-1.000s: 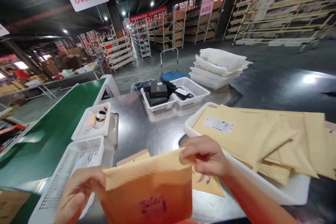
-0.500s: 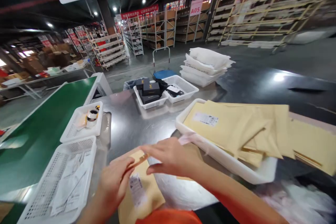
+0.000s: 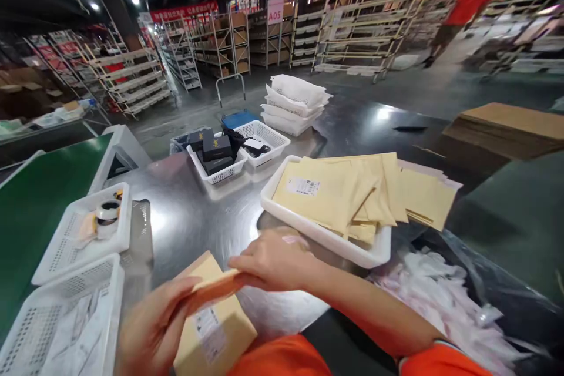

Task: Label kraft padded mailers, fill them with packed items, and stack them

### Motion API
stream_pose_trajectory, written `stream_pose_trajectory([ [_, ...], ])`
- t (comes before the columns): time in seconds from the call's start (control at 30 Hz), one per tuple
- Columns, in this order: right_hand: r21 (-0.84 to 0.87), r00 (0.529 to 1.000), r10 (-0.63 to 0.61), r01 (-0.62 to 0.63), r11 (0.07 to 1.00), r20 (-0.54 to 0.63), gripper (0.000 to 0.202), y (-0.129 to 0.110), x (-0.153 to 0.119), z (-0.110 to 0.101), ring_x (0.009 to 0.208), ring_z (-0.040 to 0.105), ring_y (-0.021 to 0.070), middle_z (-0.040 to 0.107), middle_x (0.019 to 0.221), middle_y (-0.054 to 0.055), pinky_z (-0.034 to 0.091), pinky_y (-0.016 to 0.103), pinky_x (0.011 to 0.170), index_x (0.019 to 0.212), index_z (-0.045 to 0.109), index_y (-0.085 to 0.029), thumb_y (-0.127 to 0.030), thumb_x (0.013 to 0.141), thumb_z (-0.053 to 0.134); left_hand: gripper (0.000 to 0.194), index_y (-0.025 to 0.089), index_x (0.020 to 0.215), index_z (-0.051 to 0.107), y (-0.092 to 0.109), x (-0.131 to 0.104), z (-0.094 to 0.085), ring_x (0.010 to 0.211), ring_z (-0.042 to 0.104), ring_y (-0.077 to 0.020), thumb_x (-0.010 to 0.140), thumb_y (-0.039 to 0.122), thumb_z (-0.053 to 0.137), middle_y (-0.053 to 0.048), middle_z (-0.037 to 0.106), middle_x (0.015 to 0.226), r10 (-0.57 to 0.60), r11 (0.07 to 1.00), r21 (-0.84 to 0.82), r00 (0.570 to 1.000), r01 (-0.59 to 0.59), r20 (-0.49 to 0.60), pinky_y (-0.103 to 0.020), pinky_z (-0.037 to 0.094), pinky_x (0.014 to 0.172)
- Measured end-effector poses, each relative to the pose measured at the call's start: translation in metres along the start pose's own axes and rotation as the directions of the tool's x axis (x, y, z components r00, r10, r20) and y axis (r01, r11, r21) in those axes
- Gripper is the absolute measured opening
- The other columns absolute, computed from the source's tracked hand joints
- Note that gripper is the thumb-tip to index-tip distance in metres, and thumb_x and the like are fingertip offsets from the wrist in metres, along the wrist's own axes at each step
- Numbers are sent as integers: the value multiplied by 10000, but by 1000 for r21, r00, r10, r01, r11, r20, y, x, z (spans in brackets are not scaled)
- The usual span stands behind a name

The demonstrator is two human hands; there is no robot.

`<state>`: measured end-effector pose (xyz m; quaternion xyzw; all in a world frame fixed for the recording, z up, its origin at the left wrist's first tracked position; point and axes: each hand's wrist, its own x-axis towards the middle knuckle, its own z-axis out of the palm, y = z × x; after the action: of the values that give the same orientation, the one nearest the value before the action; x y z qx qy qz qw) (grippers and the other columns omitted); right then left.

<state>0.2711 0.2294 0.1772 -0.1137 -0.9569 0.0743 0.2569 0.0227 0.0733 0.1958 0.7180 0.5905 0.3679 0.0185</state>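
Observation:
A yellow padded envelope [image 3: 240, 320] with a white printed label lies in front of me on the metal table. Both my hands close on a folded, tan edge across its upper part, which looks like its flap. My left hand [image 3: 152, 320], blurred, grips the left end between thumb and fingers. At the other end, my right hand [image 3: 273, 258] pinches the edge, its fingertips partly hidden. A pale strip clings to the back of that hand. Just beyond it stands a white tray [image 3: 304, 228] heaped with more padded envelopes [image 3: 330, 188].
White baskets with papers [image 3: 117, 288] and tape rolls [image 3: 108, 211] stand left, beside a green conveyor [image 3: 53, 188]. Farther back are a basket of black boxes [image 3: 218, 147] and stacked white baskets [image 3: 295, 106]. Crumpled release strips [image 3: 440, 299] and cardboard [image 3: 511, 120] lie right. A person [image 3: 471, 6] walks behind.
My view has swung right, bringing in the cardboard and the person. My right hand's fingers, earlier stretched over the envelope's edge, now pinch it, and the edge is raised between both hands.

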Motion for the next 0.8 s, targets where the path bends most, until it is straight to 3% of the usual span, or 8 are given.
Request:
stream_pose_trajectory([
  [0.1,79,947,257,-246,966,-192,210,14,-19,-19,532,562,110,653,605,-20,370,239,502,845,710,-224,-320,935,547,587,229,1380,463,-22,6,18,1252,591,-262,842,381,643,-114,609,1385,-160,987,-25,984,158,-84,-381,496,1025],
  [0.2,220,691,549,-511,831,-471,251,54,-74,-58,585,588,144,683,694,26,448,271,530,888,716,-204,-402,926,567,495,186,1277,544,-81,-18,38,1147,644,-286,872,469,538,-136,680,1249,-391,920,49,910,388,135,-438,508,971],
  [0.27,379,296,683,-654,654,-668,261,86,-115,-81,600,573,158,688,775,47,483,328,574,899,718,-201,-452,840,678,353,173,1074,639,-121,-45,62,1008,689,-264,899,408,442,-122,733,1094,-546,837,199,758,509,358,-396,525,901],
  [0.37,402,80,711,-778,483,-698,300,128,-158,-97,667,575,206,681,837,91,474,408,619,906,703,-200,-477,789,700,260,174,980,658,-161,-85,110,1030,672,-220,892,253,427,-91,734,1066,-667,742,461,465,487,582,-312,485,914],
  [0.53,29,142,573,-960,280,-807,496,147,-155,-63,874,600,319,673,965,184,406,407,651,1138,633,-161,-510,789,688,447,36,1284,524,-191,-112,164,1270,552,-257,850,135,495,-232,521,1422,-779,626,635,318,453,541,-312,409,1020],
  [0.63,-95,441,679,-871,483,-588,291,132,-117,6,809,629,246,694,960,137,420,353,636,1045,641,-188,-418,943,495,584,35,1430,364,-204,-112,173,1306,508,-307,863,127,472,-260,342,1548,-818,575,701,297,421,493,-364,433,985],
  [0.7,-20,680,722,-730,684,-130,187,122,-90,61,699,616,195,697,868,93,420,312,583,859,650,-201,-298,939,511,615,72,1445,357,-210,-110,176,1323,481,-333,850,134,499,-232,366,1542,-830,557,727,303,402,468,-384,432,980],
  [0.8,77,740,672,-672,737,27,181,120,-65,126,589,565,127,643,715,23,449,260,549,758,631,-182,-301,894,640,591,106,1383,447,-211,-109,180,1297,501,-362,805,159,559,-203,533,1414,-846,531,743,310,408,434,-437,423,984],
])
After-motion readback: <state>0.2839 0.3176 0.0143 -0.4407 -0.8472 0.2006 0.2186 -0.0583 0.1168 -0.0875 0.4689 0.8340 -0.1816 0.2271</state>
